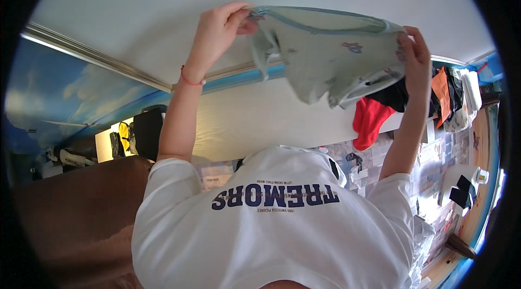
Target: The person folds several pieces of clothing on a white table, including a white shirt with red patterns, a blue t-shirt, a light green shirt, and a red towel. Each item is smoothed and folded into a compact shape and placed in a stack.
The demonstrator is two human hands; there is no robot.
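Observation:
A thin pale green garment [325,53] with small printed figures hangs stretched between my two raised hands. Its bound upper edge runs from one hand to the other, and its lower folds hang loose and slightly blurred. My left hand [225,20] pinches the garment's left upper corner; a red string bracelet circles that wrist. At the opposite upper corner, my right hand [415,53] is closed on the cloth. Behind the right part of the garment, a red cloth [372,121] and a black cloth [395,95] lie at the edge of a pale surface; I cannot tell the garment's exact cut.
A long cream surface [239,121] stretches beyond my arms. More clothes, among them an orange piece [442,94], are piled at the far right. A brown piece of furniture [76,218] stands on the left. A white stool-like object [453,180] with black cloth stands at right.

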